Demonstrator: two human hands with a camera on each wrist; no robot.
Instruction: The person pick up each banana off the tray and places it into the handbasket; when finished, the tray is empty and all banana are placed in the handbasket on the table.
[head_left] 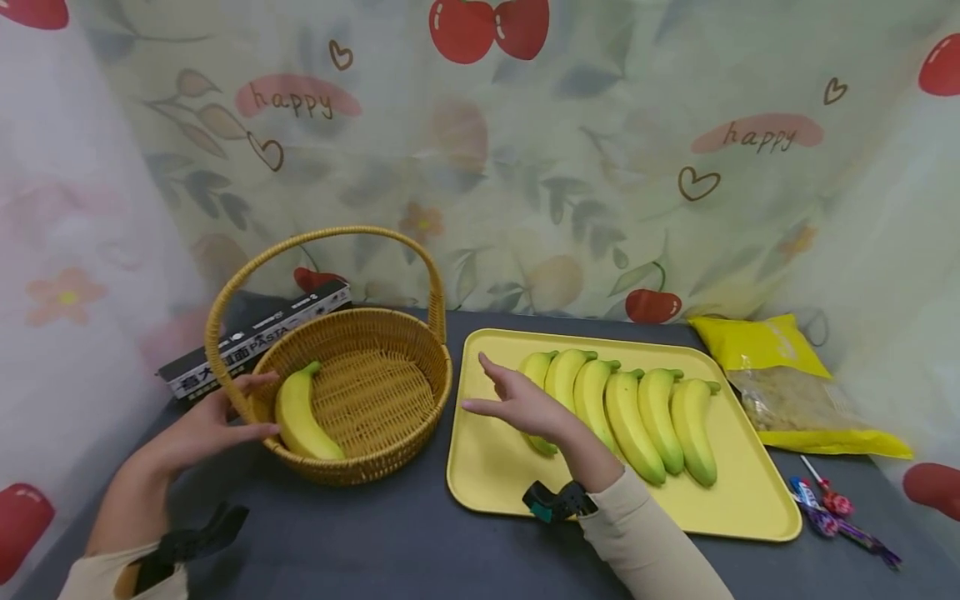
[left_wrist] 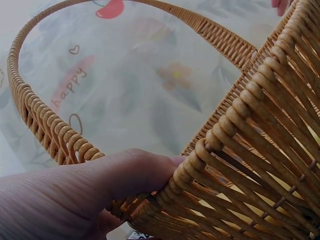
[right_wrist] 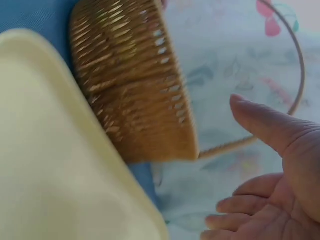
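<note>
One banana [head_left: 302, 417] lies in the basket [head_left: 375, 392], curved along the wall just inside the rim that the left hand [head_left: 206, 429] touches, so it sits right beside that hand's fingertips and well to the left of the right hand [head_left: 517, 404]. The left hand rests against the outside of the basket at its near-left rim, thumb over the weave and fingers laid along it, a hold that looks meant to steady the basket; the left wrist view shows the thumb [left_wrist: 125, 175] pressed onto the woven edge rather than wrapped round it. The right hand hovers with its fingers spread and straight, holding nothing, over the bare left part of the tray [head_left: 487, 467], between the basket and the row of bananas [head_left: 630, 417]; the right wrist view shows its palm [right_wrist: 280, 185] empty. Just to the right of that hand, and partly under its wrist, six bananas lie side by side on the one yellow tray, stems pointing away from the person, a neat row that keeps each easy to pick up singly. That makes seven bananas in all. Beyond the left hand, behind the basket, lies one black box [head_left: 255, 333]. Far to the right of the right hand lie one yellow bag [head_left: 787, 383] and a few wrapped lollipops [head_left: 832, 512]; their exact number is hard to tell.
</note>
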